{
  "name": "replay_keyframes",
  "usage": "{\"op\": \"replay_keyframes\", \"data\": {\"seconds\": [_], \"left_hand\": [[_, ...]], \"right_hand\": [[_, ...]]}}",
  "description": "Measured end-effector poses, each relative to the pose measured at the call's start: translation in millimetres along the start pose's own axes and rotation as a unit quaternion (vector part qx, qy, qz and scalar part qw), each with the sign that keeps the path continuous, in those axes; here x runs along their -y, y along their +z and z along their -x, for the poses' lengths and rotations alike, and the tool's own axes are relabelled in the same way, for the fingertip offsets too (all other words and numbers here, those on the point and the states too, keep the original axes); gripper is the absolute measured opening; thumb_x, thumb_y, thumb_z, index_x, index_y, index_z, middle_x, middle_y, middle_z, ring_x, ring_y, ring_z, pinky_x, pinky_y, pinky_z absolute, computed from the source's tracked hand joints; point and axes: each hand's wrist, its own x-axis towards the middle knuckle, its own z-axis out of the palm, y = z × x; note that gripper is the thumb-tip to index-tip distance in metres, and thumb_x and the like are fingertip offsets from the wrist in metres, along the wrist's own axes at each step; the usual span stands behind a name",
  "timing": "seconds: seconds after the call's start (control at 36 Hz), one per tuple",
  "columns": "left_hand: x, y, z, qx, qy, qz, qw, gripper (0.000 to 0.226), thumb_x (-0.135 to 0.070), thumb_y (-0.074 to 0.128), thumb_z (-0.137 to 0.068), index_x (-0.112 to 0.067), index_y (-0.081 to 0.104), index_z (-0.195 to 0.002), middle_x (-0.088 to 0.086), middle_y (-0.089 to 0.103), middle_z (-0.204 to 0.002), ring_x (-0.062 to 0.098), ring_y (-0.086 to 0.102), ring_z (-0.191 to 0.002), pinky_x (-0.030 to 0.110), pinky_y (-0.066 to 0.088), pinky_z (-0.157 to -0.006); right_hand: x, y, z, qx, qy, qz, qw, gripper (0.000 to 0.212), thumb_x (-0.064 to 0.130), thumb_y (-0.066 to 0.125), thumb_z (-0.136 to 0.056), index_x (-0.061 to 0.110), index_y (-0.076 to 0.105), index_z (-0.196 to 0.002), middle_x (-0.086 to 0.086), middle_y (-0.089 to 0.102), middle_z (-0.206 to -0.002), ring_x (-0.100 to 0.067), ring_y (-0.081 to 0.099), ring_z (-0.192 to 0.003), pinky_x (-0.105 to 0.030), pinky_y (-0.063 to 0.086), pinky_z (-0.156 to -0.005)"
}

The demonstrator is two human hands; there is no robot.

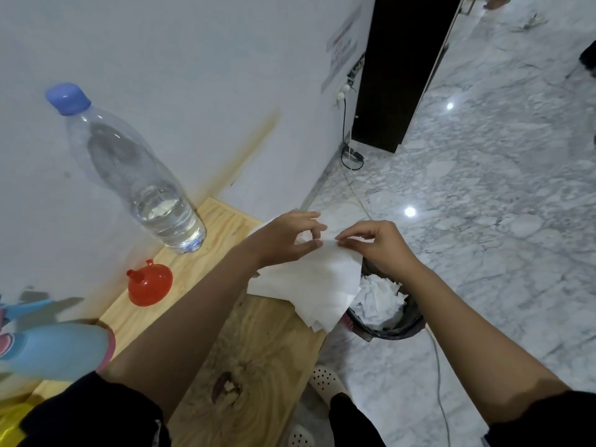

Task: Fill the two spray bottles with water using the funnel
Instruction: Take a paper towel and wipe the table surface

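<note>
A clear water bottle with a blue cap stands capped by the wall, water only in its lowest part. The red funnel lies mouth-down on the wooden table, spout up. One light blue spray bottle shows at the left edge, close to the camera and blurred. At the table's far corner my left hand and my right hand both pinch the top edge of a white tissue paper that drapes over the table edge.
A black waste bin full of crumpled white paper stands on the marble floor right of the table, below the tissue. A cable runs along the floor from wall sockets. Something yellow lies at the bottom left.
</note>
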Motion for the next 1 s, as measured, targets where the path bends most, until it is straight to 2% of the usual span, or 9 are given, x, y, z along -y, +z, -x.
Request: {"op": "replay_keyframes", "data": {"seconds": [0.08,0.14,0.19,0.25,0.39,0.56,0.69,0.86,1.0], "left_hand": [[-5,-7,4,0.003,-0.021,-0.025,0.999,0.019,-0.03,0.054,-0.095,-0.012,0.06,-0.093,-0.003,0.067,-0.099,0.013,0.059,-0.106,0.029,0.012,-0.114],[-10,-14,6,0.01,-0.047,-0.031,0.998,0.019,-0.034,0.051,-0.096,-0.016,0.058,-0.096,-0.005,0.063,-0.092,0.015,0.057,-0.092,0.03,0.018,-0.113],[-15,-22,9,0.005,-0.073,-0.031,0.997,0.02,-0.036,0.051,-0.095,-0.02,0.057,-0.105,-0.006,0.059,-0.096,0.015,0.051,-0.094,0.028,0.032,-0.097],[-17,-31,16,-0.01,-0.078,-0.034,0.996,0.027,-0.035,0.052,-0.095,-0.02,0.058,-0.116,-0.01,0.055,-0.103,0.01,0.047,-0.098,0.025,0.032,-0.085],[-17,-47,34,-0.044,-0.074,-0.051,0.995,0.031,-0.035,0.054,-0.094,-0.018,0.063,-0.118,-0.007,0.052,-0.098,0.013,0.053,-0.097,0.027,0.04,-0.085],[-20,-59,50,-0.124,-0.069,-0.049,0.989,0.024,-0.029,0.062,-0.09,-0.013,0.069,-0.106,0.001,0.062,-0.1,0.016,0.057,-0.095,0.029,0.043,-0.084],[-25,-67,58,-0.171,-0.096,-0.032,0.98,0.019,-0.027,0.067,-0.087,-0.012,0.072,-0.097,0.0,0.07,-0.097,0.017,0.061,-0.093,0.034,0.045,-0.083],[-32,-81,62,-0.206,-0.109,0.01,0.972,0.016,-0.023,0.067,-0.087,-0.013,0.072,-0.098,-0.002,0.071,-0.098,0.014,0.063,-0.092,0.031,0.046,-0.084],[-32,-96,78,-0.249,-0.132,0.024,0.959,0.012,-0.024,0.067,-0.087,-0.019,0.072,-0.096,-0.011,0.071,-0.094,0.004,0.062,-0.089,0.018,0.043,-0.079]], "right_hand": [[10,-2,2,-0.013,0.005,-0.025,1.0,0.01,0.013,0.072,-0.08,0.023,0.074,-0.081,0.01,0.072,-0.086,-0.005,0.064,-0.088,-0.028,0.046,-0.09],[16,-2,3,-0.019,0.007,-0.032,0.999,0.009,0.013,0.071,-0.08,0.021,0.074,-0.081,0.008,0.072,-0.085,-0.002,0.063,-0.085,-0.026,0.047,-0.086],[22,-3,3,-0.032,-0.006,-0.021,0.999,0.011,0.012,0.071,-0.08,0.023,0.073,-0.08,0.011,0.071,-0.084,0.005,0.06,-0.08,-0.018,0.044,-0.081],[28,-4,3,-0.051,-0.021,-0.007,0.998,0.016,0.011,0.072,-0.079,0.027,0.072,-0.078,0.014,0.07,-0.083,0.009,0.059,-0.077,-0.011,0.042,-0.078],[40,-7,6,-0.078,-0.048,0.0,0.996,0.018,0.009,0.073,-0.079,0.027,0.07,-0.078,0.016,0.068,-0.081,0.013,0.059,-0.076,-0.001,0.041,-0.076],[52,-9,8,-0.088,-0.065,0.038,0.993,0.01,0.012,0.071,-0.081,0.023,0.071,-0.083,0.016,0.067,-0.081,-0.001,0.058,-0.082,-0.012,0.042,-0.079],[64,-7,7,-0.079,-0.081,0.052,0.992,0.01,0.012,0.069,-0.082,0.022,0.07,-0.08,0.016,0.065,-0.079,0.007,0.056,-0.079,-0.008,0.039,-0.077],[79,-8,1,-0.098,-0.1,0.04,0.989,0.009,0.012,0.067,-0.084,0.021,0.069,-0.082,0.012,0.066,-0.082,-0.012,0.06,-0.087,-0.028,0.046,-0.08],[97,-2,-8,-0.08,-0.127,0.04,0.988,0.01,0.01,0.067,-0.083,0.02,0.068,-0.08,0.014,0.065,-0.078,0.004,0.057,-0.075,-0.025,0.045,-0.071]]}}
